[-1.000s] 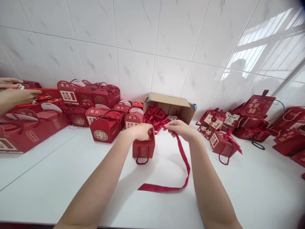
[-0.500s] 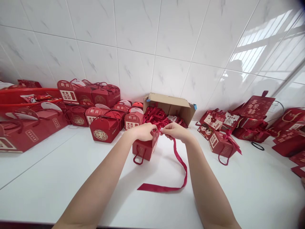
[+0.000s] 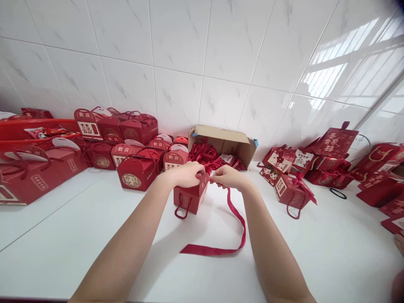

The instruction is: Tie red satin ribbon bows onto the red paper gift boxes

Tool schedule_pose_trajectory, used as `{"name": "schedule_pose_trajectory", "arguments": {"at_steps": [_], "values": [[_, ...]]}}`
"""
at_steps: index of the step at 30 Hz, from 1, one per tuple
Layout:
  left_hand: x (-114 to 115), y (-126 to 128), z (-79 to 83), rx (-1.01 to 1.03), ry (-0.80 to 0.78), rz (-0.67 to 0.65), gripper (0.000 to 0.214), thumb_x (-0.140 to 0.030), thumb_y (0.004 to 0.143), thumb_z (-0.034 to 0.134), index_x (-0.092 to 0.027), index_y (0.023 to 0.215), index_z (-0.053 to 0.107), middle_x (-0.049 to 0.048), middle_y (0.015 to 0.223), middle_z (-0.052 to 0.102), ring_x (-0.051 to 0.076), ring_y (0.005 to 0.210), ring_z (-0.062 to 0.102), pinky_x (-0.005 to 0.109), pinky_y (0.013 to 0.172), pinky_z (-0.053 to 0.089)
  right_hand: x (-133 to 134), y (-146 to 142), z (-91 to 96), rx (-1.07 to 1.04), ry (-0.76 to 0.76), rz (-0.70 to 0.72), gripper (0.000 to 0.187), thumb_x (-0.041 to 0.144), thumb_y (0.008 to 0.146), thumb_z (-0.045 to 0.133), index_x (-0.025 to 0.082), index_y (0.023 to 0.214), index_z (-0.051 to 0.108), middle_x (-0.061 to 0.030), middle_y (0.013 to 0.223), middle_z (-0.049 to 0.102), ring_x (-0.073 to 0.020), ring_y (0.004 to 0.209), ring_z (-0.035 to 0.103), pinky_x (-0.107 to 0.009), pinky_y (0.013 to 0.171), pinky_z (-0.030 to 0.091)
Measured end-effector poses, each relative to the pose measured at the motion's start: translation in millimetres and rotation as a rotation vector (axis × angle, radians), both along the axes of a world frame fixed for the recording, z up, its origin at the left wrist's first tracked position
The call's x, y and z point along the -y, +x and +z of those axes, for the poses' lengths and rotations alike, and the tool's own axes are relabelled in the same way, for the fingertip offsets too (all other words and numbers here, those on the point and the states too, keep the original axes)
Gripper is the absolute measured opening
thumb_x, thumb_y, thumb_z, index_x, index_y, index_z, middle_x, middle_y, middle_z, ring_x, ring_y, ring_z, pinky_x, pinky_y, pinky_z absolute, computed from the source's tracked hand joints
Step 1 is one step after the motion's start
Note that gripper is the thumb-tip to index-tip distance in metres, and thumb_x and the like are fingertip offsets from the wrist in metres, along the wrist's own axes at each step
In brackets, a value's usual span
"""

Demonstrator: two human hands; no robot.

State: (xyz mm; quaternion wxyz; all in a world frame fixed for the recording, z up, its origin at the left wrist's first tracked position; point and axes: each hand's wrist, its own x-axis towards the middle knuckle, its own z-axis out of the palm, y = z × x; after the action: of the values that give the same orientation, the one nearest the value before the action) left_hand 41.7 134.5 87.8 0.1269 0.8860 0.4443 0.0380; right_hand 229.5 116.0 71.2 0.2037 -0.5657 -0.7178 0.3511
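Observation:
A small red gift box (image 3: 188, 198) stands on the white table, a dark red cord handle hanging down its near side. My left hand (image 3: 188, 174) is closed at the box's raised top flap, its fingertips partly hidden behind the flap. Just right of the flap, my right hand (image 3: 232, 177) pinches the red ribbon (image 3: 241, 223) at the box's top. From there the ribbon's long loose tail curves down over the table and ends in a slanted cut to the left.
Behind my hands, a cardboard box (image 3: 224, 134) on its side holds a heap of red ribbons (image 3: 204, 155). Several gift boxes (image 3: 135, 173) fill the left, beside a red basin (image 3: 67, 123). A bow-tied gift box (image 3: 292, 191) and a black ring (image 3: 338, 193) lie right. Another person's hand (image 3: 400, 242) shows at the right edge.
My right fingers have closed in nearer to the flap. The view has shifted slightly, and another person's hand shows more at the right edge. The gift box and ribbon tail stay in place.

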Motion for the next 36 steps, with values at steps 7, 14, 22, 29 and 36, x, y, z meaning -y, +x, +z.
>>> {"name": "schedule_pose_trajectory", "arguments": {"at_steps": [7, 14, 22, 29, 36], "values": [[0, 0, 1.0, -0.001, -0.002, -0.003, 0.027, -0.025, 0.077, 0.048, -0.022, 0.1, 0.061, 0.0079, 0.113, 0.061, 0.023, 0.095, 0.06, 0.029, 0.07, 0.049, 0, 0, 0.5, -0.03, 0.031, 0.021, 0.025, 0.029, 0.077, 0.054, 0.016, 0.056, 0.053, 0.0004, 0.057, 0.055, -0.0066, 0.048, 0.046, -0.02, 0.048, 0.036], [-2, 0, 0.0, 0.005, 0.002, 0.012, 0.028, -0.026, 0.075, 0.048, -0.022, 0.098, 0.063, 0.008, 0.11, 0.064, 0.024, 0.09, 0.061, 0.028, 0.067, 0.047, 2, -6, 0.6, -0.036, 0.041, 0.015, 0.028, 0.033, 0.077, 0.056, 0.016, 0.055, 0.052, 0.0002, 0.057, 0.056, -0.0069, 0.047, 0.047, -0.021, 0.048, 0.038], [-3, -1, 0.7, 0.011, -0.031, 0.021, 0.029, -0.028, 0.08, 0.042, -0.02, 0.099, 0.063, 0.0089, 0.109, 0.066, 0.024, 0.092, 0.062, 0.03, 0.073, 0.047, 2, -13, -1.7, -0.045, 0.047, 0.033, 0.026, 0.026, 0.077, 0.055, 0.015, 0.053, 0.054, -0.0009, 0.054, 0.056, -0.0091, 0.049, 0.052, -0.021, 0.048, 0.041], [-5, -1, -0.4, 0.009, -0.037, 0.04, 0.023, -0.026, 0.078, 0.041, -0.019, 0.087, 0.061, 0.0083, 0.095, 0.068, 0.023, 0.08, 0.063, 0.029, 0.062, 0.045, 2, -22, -2.6, -0.052, 0.063, 0.027, 0.024, 0.022, 0.077, 0.056, 0.015, 0.054, 0.056, -0.0012, 0.056, 0.06, -0.0094, 0.051, 0.054, -0.02, 0.05, 0.043], [-8, -1, -0.9, 0.034, -0.028, 0.065, 0.017, -0.028, 0.076, 0.043, -0.02, 0.08, 0.058, 0.0055, 0.092, 0.068, 0.022, 0.079, 0.063, 0.028, 0.063, 0.044, 0, -21, -4.8, -0.039, 0.069, 0.007, 0.02, 0.023, 0.078, 0.056, 0.016, 0.06, 0.056, -0.0016, 0.061, 0.062, -0.0107, 0.054, 0.058, -0.021, 0.052, 0.045]]}}
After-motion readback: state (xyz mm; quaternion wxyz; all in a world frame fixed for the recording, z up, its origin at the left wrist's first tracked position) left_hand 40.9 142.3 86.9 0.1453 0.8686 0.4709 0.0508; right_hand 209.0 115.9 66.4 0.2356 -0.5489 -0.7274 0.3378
